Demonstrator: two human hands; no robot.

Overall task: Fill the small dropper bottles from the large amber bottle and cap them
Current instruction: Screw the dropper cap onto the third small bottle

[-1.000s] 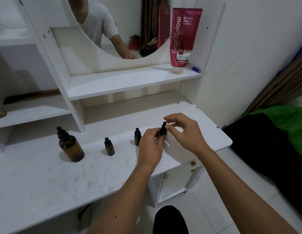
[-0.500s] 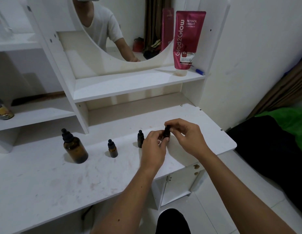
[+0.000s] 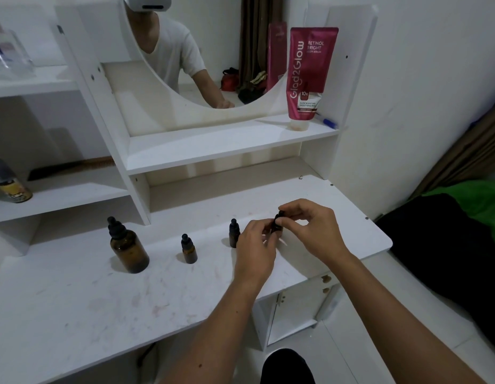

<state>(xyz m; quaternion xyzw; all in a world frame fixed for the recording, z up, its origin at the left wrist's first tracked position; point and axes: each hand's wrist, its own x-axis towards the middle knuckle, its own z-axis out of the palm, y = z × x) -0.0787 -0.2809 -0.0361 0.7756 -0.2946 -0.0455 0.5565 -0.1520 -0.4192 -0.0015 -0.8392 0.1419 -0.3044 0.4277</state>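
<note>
The large amber bottle (image 3: 129,249) with a black dropper cap stands on the white desk (image 3: 74,300) at the left. Two small capped dropper bottles stand to its right: one (image 3: 189,250) in the middle, another (image 3: 233,234) just left of my hands. My left hand (image 3: 256,245) grips the body of a third small dropper bottle (image 3: 276,226), mostly hidden by my fingers. My right hand (image 3: 312,228) pinches that bottle's black cap from above.
A red lotion tube (image 3: 310,76) stands on the shelf under a round mirror (image 3: 191,51). A yellow can (image 3: 12,187) and a dark comb (image 3: 69,169) lie on the left shelf. A small cabinet (image 3: 296,309) is under the desk; bedding lies right.
Both hands have stayed on the third small bottle, with my right fingers shifting on its cap. The camera view has tilted slightly.
</note>
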